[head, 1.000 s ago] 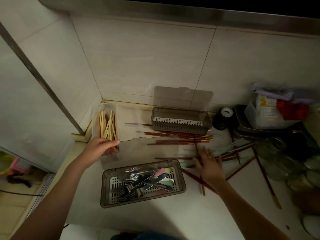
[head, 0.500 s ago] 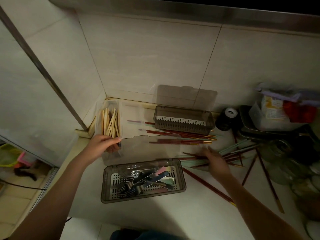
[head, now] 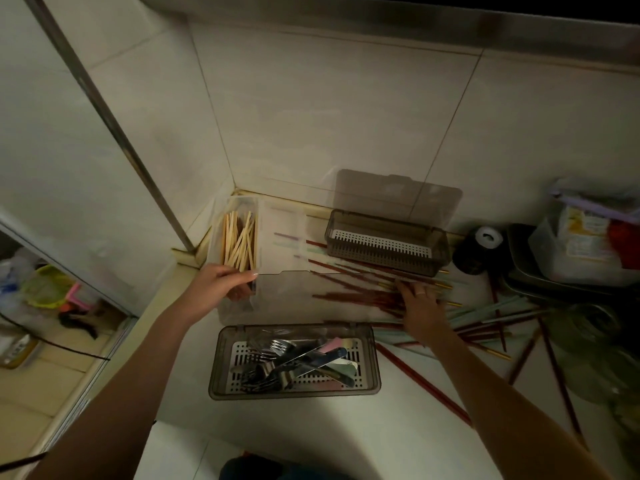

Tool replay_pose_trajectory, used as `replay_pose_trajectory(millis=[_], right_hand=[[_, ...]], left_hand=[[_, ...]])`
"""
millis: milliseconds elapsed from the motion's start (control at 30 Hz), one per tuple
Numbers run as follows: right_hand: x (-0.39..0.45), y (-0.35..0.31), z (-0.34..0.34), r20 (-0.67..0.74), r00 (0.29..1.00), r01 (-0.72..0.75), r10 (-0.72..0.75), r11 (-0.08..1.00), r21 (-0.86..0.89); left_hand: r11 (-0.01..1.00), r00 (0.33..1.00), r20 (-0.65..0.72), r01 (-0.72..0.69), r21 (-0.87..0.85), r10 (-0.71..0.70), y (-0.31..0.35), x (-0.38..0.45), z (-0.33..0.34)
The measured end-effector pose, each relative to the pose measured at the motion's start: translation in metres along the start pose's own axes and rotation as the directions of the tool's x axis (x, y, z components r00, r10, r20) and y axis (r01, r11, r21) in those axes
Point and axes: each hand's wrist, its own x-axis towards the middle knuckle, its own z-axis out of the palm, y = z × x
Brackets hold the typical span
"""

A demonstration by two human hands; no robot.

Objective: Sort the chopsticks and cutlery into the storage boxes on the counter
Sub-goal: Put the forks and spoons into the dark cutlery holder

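— What's different with your right hand (head: pixel 420 308)?

— A second ago you had it near the front of the counter, over the loose dark red chopsticks (head: pixel 349 284) by the cutlery box (head: pixel 294 362). You've reached it farther back and it now lies flat on the bundle just in front of the empty grey box (head: pixel 386 242).

— And the chopsticks themselves?

— The near ones look shifted; blur hides how.

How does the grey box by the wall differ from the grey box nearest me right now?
The far grey box holds nothing visible on its slotted tray; the near grey box holds forks and other cutlery. The far box's lid stands upright against the wall; the near box's lid lies flat behind it. Both are smoky grey with a white perforated insert.
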Motion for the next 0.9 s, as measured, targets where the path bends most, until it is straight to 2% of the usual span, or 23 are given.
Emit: replay_pose_trajectory(millis=[167,267,433,533,633,767,800,900], right_hand=[[-0.01,0.002,0.006,-0.083,0.996,0.04,-0.038,0.999,0.012],[0.0,0.001,-0.004,-0.142,0.988,0.075,-0.061,0.993,0.092],[0.006,-0.001,0.007,0.1,0.993,0.056,-0.065,0.994,0.091],[-0.002,0.003,0.017,0.116,0.988,0.087,-0.097,0.992,0.091],[-0.022,0.007,0.023,0.056,0.993,0.1,-0.108,0.987,0.127],[-0.061,-0.001,0.03,-0.145,0.989,-0.014,0.041,0.984,0.179],[-0.073,-0.005,0.036,-0.166,0.986,-0.008,0.034,0.988,0.157],[-0.092,-0.011,0.065,-0.083,0.993,0.087,-0.085,0.996,0.018]], left_hand=[[1.0,1.0,-0.002,-0.016,-0.005,0.016,-0.002,0.001,0.0],[1.0,1.0,-0.002,-0.018,0.005,0.019,-0.004,0.003,0.0],[1.0,1.0,0.007,-0.026,-0.002,0.026,-0.009,0.007,0.0],[0.999,0.999,0.0,-0.038,-0.001,0.038,-0.012,0.009,0.001],[0.999,0.999,-0.005,-0.042,-0.015,0.042,-0.017,0.013,-0.001],[0.999,0.998,0.027,-0.048,-0.012,0.049,-0.022,0.015,-0.003],[0.998,0.998,0.031,-0.055,-0.006,0.056,-0.022,0.015,-0.003],[0.998,0.996,0.047,-0.07,-0.01,0.07,-0.022,0.015,-0.004]])
